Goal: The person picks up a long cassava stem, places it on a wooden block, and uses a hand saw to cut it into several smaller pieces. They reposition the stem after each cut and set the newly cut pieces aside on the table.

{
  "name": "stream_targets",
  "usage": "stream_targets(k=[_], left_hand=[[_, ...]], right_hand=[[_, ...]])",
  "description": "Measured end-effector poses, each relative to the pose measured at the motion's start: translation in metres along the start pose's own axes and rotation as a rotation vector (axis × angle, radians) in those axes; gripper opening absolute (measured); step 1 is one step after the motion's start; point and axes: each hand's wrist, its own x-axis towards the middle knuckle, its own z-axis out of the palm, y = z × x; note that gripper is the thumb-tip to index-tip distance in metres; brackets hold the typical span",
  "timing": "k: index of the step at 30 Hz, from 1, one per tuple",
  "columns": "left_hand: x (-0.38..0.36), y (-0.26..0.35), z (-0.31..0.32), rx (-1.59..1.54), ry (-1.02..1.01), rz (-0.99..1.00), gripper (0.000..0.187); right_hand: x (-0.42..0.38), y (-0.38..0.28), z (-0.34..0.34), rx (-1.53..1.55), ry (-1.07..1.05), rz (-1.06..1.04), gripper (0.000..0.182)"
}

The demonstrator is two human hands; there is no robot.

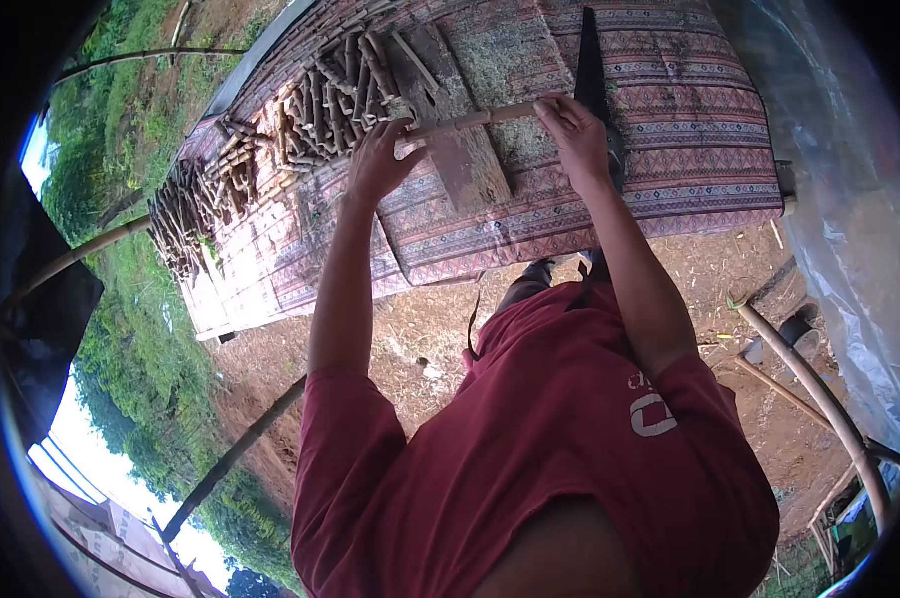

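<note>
A thin, knotted brown stick (pixel 480 118) spans the gap between my two hands, above a worn wooden board (pixel 470 164) on the patterned cloth. My left hand (pixel 382 159) is at the stick's left end, thumb apart from the fingers, the stick lying between them. The fingers of my right hand (pixel 572 130) pinch the stick's right end. Close to the right hand lies a saw (pixel 591 75) with a dark blade, its handle partly behind my wrist. Many short cut sticks (pixel 330 100) lie in piles left of the board.
The patterned cloth (pixel 689 149) covers a long table, with sawdust near the board. More sticks (pixel 186 214) lie at the table's far left. Clear plastic sheeting (pixel 838 199) hangs at the right. Wooden poles (pixel 818 389) stand around, over bare soil.
</note>
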Motion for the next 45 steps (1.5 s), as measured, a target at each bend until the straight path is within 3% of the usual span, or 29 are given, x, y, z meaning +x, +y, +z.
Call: stream_targets(k=[4,7,8,9,10,13,16,18,21,25,31,34,37,38,45], left_hand=[[-0.002,-0.022,0.037,-0.049,0.152,0.152,0.047],[0.005,-0.036,0.056,-0.065,0.163,0.026,0.048],[0.008,-0.042,0.060,-0.052,-0.042,-0.013,0.050],[0.006,-0.046,0.064,-0.002,-0.074,-0.010,0.050],[0.005,-0.047,0.067,0.049,-0.107,-0.005,0.050],[0.011,-0.046,0.066,0.086,-0.172,-0.015,0.050],[0.015,-0.040,0.064,0.027,-0.200,-0.038,0.050],[0.016,-0.041,0.063,-0.055,-0.181,-0.063,0.052],[0.016,-0.041,0.077,-0.039,-0.185,-0.094,0.039],[0.002,-0.040,0.104,0.054,0.094,-0.037,0.049],[0.007,-0.027,0.104,0.027,0.264,-0.029,0.055],[0.011,-0.010,0.109,-0.018,0.368,0.053,0.050],[0.015,0.008,0.114,-0.143,0.211,-0.018,0.046],[0.017,0.012,0.119,-0.134,0.212,-0.083,0.045],[0.025,-0.020,0.119,-0.117,0.219,0.022,0.038]], right_hand=[[0.012,0.009,-0.023,0.038,0.048,0.065,0.032],[0.015,0.016,-0.034,0.048,0.061,0.098,0.035],[0.014,0.017,-0.036,0.050,0.072,0.110,0.036],[0.011,0.018,-0.039,0.051,0.083,0.123,0.036],[0.006,0.020,-0.043,-0.053,0.096,0.143,0.048],[-0.007,0.023,-0.058,-0.790,0.113,-0.072,0.062],[-0.044,0.013,-0.072,-1.410,-0.001,-0.367,0.060],[-0.066,0.022,-0.081,-1.576,-0.049,-0.388,0.054],[-0.076,0.050,-0.100,-1.641,-0.050,-0.502,0.055],[-0.077,0.038,-0.091,-1.679,-0.037,-0.371,0.050],[-0.063,0.017,-0.064,-1.810,-0.044,-0.132,0.050],[-0.064,0.015,-0.058,-1.799,-0.006,-0.323,0.052],[-0.061,0.009,-0.062,-1.833,-0.045,-0.372,0.050],[-0.059,0.008,-0.063,-1.747,-0.005,-0.378,0.048],[-0.040,0.002,-0.072,-1.136,0.225,-0.265,0.034]])
